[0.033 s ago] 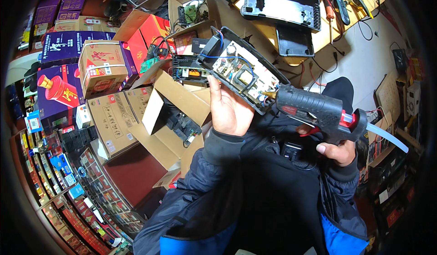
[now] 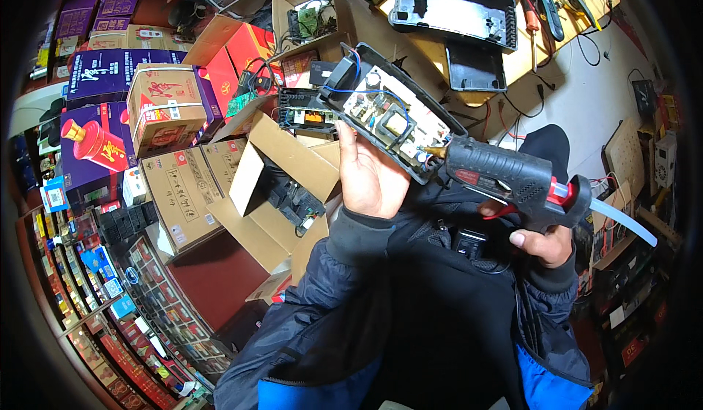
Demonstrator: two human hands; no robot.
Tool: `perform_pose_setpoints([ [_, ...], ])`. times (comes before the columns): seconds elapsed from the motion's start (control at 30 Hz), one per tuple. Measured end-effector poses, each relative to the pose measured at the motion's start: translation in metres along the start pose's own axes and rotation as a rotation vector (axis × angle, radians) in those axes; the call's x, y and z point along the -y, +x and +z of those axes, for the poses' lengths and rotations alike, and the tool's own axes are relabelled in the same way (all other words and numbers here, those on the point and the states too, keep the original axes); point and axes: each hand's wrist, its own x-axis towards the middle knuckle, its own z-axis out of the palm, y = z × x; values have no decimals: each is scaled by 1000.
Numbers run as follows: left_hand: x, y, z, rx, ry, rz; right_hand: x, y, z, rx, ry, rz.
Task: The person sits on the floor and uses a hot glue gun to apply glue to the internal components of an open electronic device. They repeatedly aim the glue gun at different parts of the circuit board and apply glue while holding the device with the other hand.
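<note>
Nothing has shifted since the earlier head view: left hand (image 2: 370,179) grasping the opened black adapter case (image 2: 399,121), circuit board (image 2: 392,113) facing up, centre of the scene. Right hand (image 2: 545,245) clenched on the black glue gun (image 2: 505,179), its brass nozzle touching the board's near-right end. Best kept steady, squeezed gently. One gun, one board in hand; two empty black shells (image 2: 454,4) on the far bench (image 2: 527,58).
</note>
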Motion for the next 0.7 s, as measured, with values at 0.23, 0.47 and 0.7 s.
perform_pose_setpoints([
  [0.23, -3, -1, -2, 57, -53, -28, 3, 0, 4, -49, -2, 19],
  [0.47, -2, 1, -1, 24, -39, -24, 4, 3, 6, -140, -31, 3],
  [0.7, -4, 3, -4, 46, -19, -45, 6, -2, 7, -228, -90, 36],
])
